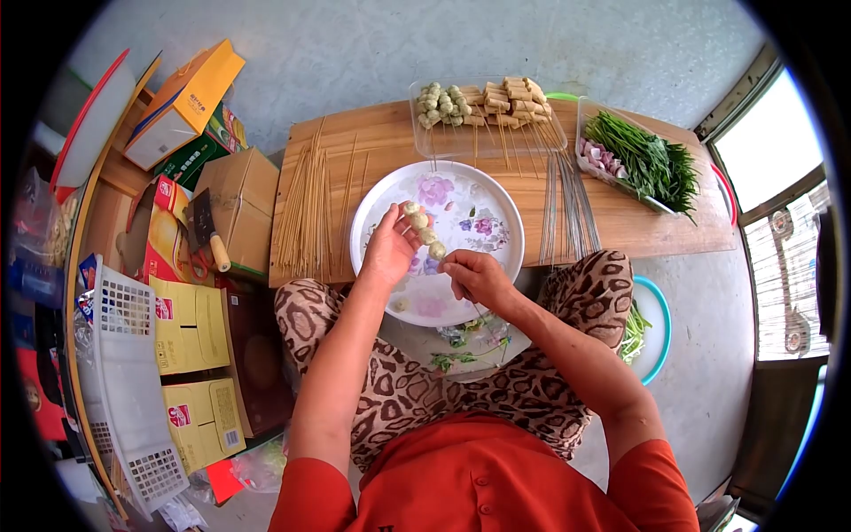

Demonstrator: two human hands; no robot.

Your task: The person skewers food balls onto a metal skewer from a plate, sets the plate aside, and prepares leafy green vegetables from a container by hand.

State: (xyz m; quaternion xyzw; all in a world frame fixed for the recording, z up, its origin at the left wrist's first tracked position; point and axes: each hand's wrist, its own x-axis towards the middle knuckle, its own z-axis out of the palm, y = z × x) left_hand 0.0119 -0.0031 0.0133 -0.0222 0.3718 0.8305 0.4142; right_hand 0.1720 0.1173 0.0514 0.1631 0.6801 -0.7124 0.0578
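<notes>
Wooden table [381,133] stands by a pale wall. Above the flowered plate [376,206], the right hand [479,279] pinches the skewered balls [427,237] at their lower end — the left hand's [386,246] fingers half curl, grip unclear. Moving calls for steady support.

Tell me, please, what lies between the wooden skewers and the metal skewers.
The round flowered tray lies between the wooden skewers and the metal skewers, as the head view shows.
</notes>
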